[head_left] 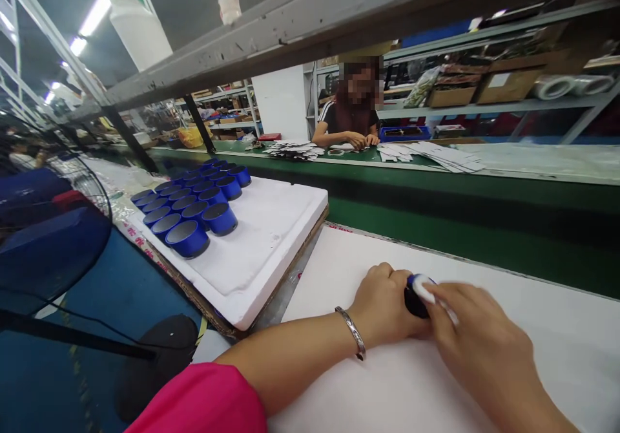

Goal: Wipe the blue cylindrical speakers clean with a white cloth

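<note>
My left hand (387, 304), with a silver bracelet at its wrist, is wrapped round a small blue and black cylindrical piece (415, 298) above the white work surface. Much of that piece is hidden by my fingers. Between the fingertips of my right hand (484, 336) is a white wad (424, 289), which looks like cloth or cotton and touches the piece's rim. To the left, several blue round pieces with dark tops (186, 236) stand in rows on a white foam tray (261, 252).
A white board (329, 265) lies beneath my hands, beside a green conveyor belt (387, 213). Across it a co-worker (356, 106) sits near stacks of white strips (295, 150). A grey shelf beam (290, 26) crosses overhead. A black round stand base (159, 355) is at lower left.
</note>
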